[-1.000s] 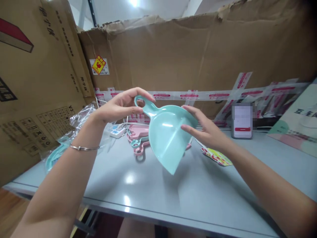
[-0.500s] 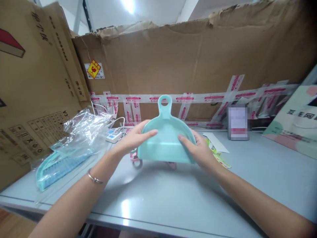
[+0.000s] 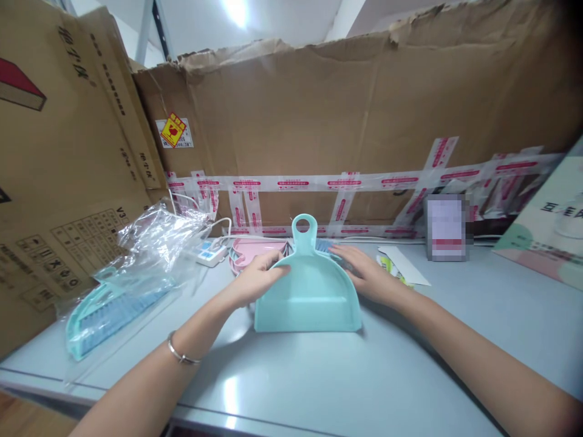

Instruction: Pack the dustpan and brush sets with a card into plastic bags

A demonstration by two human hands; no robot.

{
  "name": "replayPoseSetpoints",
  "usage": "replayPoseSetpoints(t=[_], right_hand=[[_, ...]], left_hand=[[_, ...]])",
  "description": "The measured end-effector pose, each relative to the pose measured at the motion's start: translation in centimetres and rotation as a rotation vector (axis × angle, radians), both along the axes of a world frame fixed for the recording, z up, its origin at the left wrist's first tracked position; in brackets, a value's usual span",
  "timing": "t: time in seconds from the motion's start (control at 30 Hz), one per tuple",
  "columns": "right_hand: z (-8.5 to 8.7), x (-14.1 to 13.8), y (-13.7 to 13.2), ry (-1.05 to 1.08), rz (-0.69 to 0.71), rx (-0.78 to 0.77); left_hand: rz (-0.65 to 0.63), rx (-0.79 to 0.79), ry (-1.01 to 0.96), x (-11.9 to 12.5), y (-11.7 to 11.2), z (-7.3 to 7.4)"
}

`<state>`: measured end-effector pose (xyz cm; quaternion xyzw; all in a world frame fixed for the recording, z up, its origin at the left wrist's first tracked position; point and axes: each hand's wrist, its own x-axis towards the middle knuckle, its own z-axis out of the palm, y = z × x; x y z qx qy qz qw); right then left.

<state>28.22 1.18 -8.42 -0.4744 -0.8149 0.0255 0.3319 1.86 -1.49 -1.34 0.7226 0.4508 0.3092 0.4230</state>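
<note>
So the mint dustpan (image 3: 310,298) is lying flat on the grey table (image 3: 346,376), open edge towards the person and its ring-ended handle pointing away at the cardboard wall (image 3: 346,115). The left hand (image 3: 259,276) is on the pan's left shoulder, fingers loosely curled over the rim, so it's got a light hold of it. The right hand (image 3: 364,273) sits on the right shoulder, but its fingers are stretched out pretty much flat; it's touching the rim rather than wrapping around it. There's a thin metal bracelet (image 3: 182,355) on the left wrist. Right behind the pan, between the two hands, is a stack of pink dustpans (image 3: 252,250), and whether they touch the mint one is hard to tell. Off to the left is a crinkly clear plastic bag (image 3: 155,243) with a teal brush (image 3: 107,311) in it, plus a white power strip (image 3: 210,252) near the wall. A colourful leaflet (image 3: 394,269) peeks out just past the right hand.
</note>
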Motion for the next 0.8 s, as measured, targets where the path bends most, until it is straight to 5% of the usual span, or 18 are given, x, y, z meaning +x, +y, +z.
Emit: replayPoseSetpoints(t=[0.13, 0.33, 0.57, 0.8], right_hand=[[-1.1, -0.3, 0.4, -0.139, 0.008, 0.015], [-0.1, -0.8, 0.3, -0.128, -0.012, 0.108], [1.1, 0.1, 0.2, 0.104, -0.201, 0.156], [4.6, 1.6, -1.5, 0.494, -0.51, 0.294]], left_hand=[[-0.006, 0.022, 0.025, -0.1, 0.3, -0.1], [-0.03, 0.166, -0.011, 0.0, 0.7, -0.4], [-0.074, 0.173, -0.054, -0.1, 1.0, -0.6], [-0.03, 0.13, -0.056, -0.1, 1.1, -0.9]])
